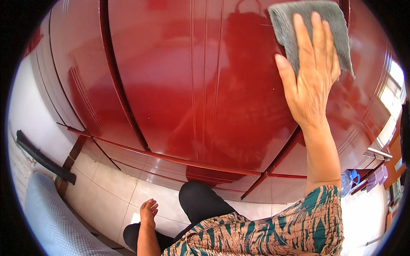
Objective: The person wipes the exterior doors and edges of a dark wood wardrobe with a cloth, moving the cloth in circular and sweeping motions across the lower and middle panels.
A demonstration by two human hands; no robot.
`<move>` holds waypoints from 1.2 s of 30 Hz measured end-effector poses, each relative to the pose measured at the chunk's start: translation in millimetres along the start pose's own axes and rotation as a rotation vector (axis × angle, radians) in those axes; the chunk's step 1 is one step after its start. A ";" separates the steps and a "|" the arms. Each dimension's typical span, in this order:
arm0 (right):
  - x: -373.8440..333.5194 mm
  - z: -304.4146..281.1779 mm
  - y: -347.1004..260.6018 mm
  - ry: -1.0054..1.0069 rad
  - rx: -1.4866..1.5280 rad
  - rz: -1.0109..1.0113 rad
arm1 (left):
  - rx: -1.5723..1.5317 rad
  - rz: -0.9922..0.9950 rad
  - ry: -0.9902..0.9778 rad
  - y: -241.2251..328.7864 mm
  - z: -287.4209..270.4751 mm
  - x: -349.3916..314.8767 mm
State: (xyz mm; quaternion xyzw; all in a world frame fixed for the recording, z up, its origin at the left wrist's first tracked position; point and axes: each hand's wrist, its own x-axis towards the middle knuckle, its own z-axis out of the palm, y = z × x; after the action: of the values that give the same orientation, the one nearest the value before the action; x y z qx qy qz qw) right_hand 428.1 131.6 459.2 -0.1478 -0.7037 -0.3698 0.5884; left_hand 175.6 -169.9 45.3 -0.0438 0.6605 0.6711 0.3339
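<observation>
My right hand [311, 81] reaches up and holds a grey cloth [284, 23] pressed against a glossy dark red wardrobe door [171, 85]. Its fingers lie stretched over the cloth, with the thumb out to the left, off the fabric. The cloth is spread nearly flat, its left edge folded over. Low down, by my knees, my left hand [148, 211] hangs with fingers loosely bent and a little apart; nothing shows in it. It is well away from the wardrobe.
A light blue quilted cover [55, 222] bulges at the lower left. Near the white wall lies a black tube-like thing [45, 158]. Pale tiles [113, 183] make up the floor. At the right stands a blue-capped clear bottle [348, 181] beside a purple item [377, 177].
</observation>
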 end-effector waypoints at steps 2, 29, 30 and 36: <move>9.0 3.8 -9.7 -0.066 -0.020 -0.020 | -0.006 0.001 -0.007 1.9 2.0 -3.3; 13.0 15.7 -21.9 0.072 -0.045 0.178 | 0.001 0.050 -0.051 1.3 6.8 -6.2; 15.0 16.1 -18.5 0.098 -0.074 0.181 | -0.001 0.050 -0.066 0.3 9.7 -5.2; -9.1 24.0 -85.4 -0.320 0.136 -0.034 | 0.026 0.063 -0.076 0.9 18.7 -8.7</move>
State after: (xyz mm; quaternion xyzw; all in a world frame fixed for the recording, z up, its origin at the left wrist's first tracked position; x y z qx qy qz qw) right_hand 358.3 92.0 420.3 -0.1526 -0.8141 -0.3030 0.4713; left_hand 189.0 -156.1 52.7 0.0070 0.6571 0.6736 0.3382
